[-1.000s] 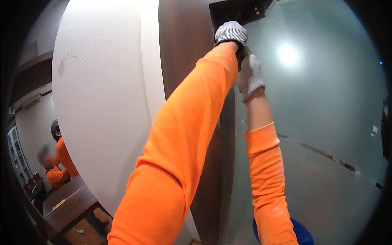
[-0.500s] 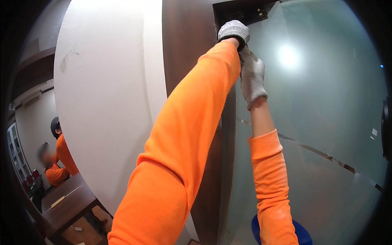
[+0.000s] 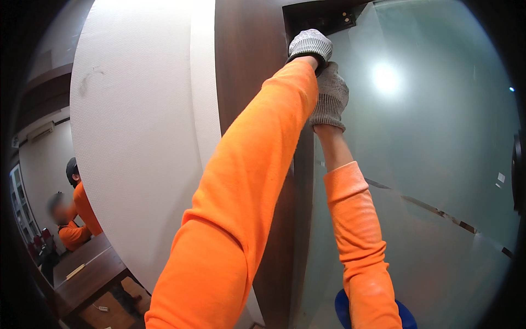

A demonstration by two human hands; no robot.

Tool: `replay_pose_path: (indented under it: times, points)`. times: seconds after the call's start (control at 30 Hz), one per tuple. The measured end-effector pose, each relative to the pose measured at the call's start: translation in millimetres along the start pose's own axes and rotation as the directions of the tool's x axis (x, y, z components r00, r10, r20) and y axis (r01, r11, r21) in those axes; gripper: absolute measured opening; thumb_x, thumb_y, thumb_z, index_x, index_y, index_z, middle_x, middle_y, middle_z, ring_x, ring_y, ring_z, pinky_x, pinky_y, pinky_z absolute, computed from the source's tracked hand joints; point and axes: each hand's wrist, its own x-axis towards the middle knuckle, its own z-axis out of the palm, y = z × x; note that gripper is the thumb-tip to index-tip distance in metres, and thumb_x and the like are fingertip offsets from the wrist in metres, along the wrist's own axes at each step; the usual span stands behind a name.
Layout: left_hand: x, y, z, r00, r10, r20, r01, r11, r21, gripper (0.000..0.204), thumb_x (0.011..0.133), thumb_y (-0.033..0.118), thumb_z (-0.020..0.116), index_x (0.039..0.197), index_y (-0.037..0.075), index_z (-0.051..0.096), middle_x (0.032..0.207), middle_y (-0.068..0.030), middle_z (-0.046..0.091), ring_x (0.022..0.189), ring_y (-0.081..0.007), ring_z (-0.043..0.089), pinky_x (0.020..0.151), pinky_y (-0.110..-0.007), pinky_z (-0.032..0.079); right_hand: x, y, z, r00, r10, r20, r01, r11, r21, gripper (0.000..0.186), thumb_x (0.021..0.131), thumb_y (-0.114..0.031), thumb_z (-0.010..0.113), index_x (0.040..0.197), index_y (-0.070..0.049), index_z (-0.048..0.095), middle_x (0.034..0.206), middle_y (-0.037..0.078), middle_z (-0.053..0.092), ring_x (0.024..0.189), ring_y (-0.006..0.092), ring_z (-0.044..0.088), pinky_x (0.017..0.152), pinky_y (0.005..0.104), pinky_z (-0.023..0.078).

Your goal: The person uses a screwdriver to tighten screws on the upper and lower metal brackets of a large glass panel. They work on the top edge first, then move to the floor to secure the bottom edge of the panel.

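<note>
Both my arms, in orange sleeves, reach up to the upper corner of a frosted glass door (image 3: 416,137) beside a dark brown door frame (image 3: 246,71). My left hand (image 3: 311,45), in a grey knit glove with a dark cuff edge, is raised just below the dark recess (image 3: 318,16) at the top. Its fingers are hidden behind the back of the glove. Right below and touching or nearly touching the left wrist is my right hand (image 3: 331,94), also gloved in grey. It looks curled closed, but whatever it grips is hidden from view.
A white textured wall (image 3: 131,137) stands left of the frame. Beyond it, two people in orange (image 3: 82,214) are near a brown table (image 3: 93,263). A blue rounded object (image 3: 342,307) shows below my right forearm. A broken strip (image 3: 433,208) crosses the glass.
My right hand has turned and curled, showing more of its back, and shifted slightly left. My left hand stays almost in place; the view has moved a little.
</note>
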Motion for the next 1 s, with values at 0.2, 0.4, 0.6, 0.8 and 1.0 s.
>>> replay_pose_path:
  times: [0.2,0.4,0.6,0.8,1.0]
  points:
    - [-1,2,-4,0.999,-0.032,0.001,0.032,0.997,-0.065,0.025,0.087,0.020,0.064,0.102,0.008,0.080,0.114,-0.0200,0.072,0.109,-0.0352,0.070,0.097,-0.042,0.054,-10,-29,-21,0.893,0.314,0.323,-0.447,0.529,0.721,0.024,0.099,-0.030,0.058,0.105,-0.007,0.062,0.074,0.003,0.059,0.065,0.0156,0.057,0.060,0.0308,0.050]
    - [-18,17,-14,0.999,-0.022,-0.028,0.017,0.989,-0.145,0.033,0.090,0.022,0.056,0.110,0.005,0.076,0.116,-0.0217,0.071,0.111,-0.0367,0.068,0.097,-0.042,0.053,22,12,-14,0.807,-0.005,0.591,-0.588,0.095,0.803,0.020,0.103,-0.031,0.053,0.103,-0.012,0.056,0.066,-0.007,0.047,0.051,0.0091,0.041,0.050,0.0263,0.042]
    - [-21,18,-8,0.995,-0.081,-0.055,0.068,0.976,-0.208,0.038,0.090,0.024,0.058,0.119,0.003,0.071,0.122,-0.0225,0.069,0.117,-0.0386,0.065,0.100,-0.044,0.052,2,-5,-3,0.996,-0.080,-0.049,0.072,0.986,-0.149,0.032,0.100,-0.039,0.058,0.105,-0.007,0.059,0.072,-0.002,0.055,0.055,0.0099,0.049,0.054,0.0276,0.046]
    - [11,-1,0,0.992,0.127,-0.010,-0.125,0.986,0.109,0.032,0.090,0.017,0.062,0.117,0.005,0.073,0.119,-0.0198,0.070,0.110,-0.0347,0.069,0.100,-0.041,0.054,-6,-34,-33,0.887,0.308,0.345,-0.458,0.690,0.561,0.047,0.102,-0.039,0.055,0.129,0.000,0.055,0.104,0.008,0.069,0.096,0.0216,0.067,0.085,0.0346,0.053]
    - [-11,15,-8,0.999,0.009,0.045,-0.005,0.996,-0.092,0.030,0.089,0.018,0.057,0.108,0.006,0.078,0.116,-0.0188,0.072,0.107,-0.0345,0.070,0.096,-0.043,0.054,15,11,-25,0.807,0.125,0.577,-0.590,0.154,0.792,0.036,0.107,-0.036,0.044,0.124,-0.007,0.058,0.093,0.004,0.065,0.080,0.0156,0.060,0.074,0.0313,0.052]
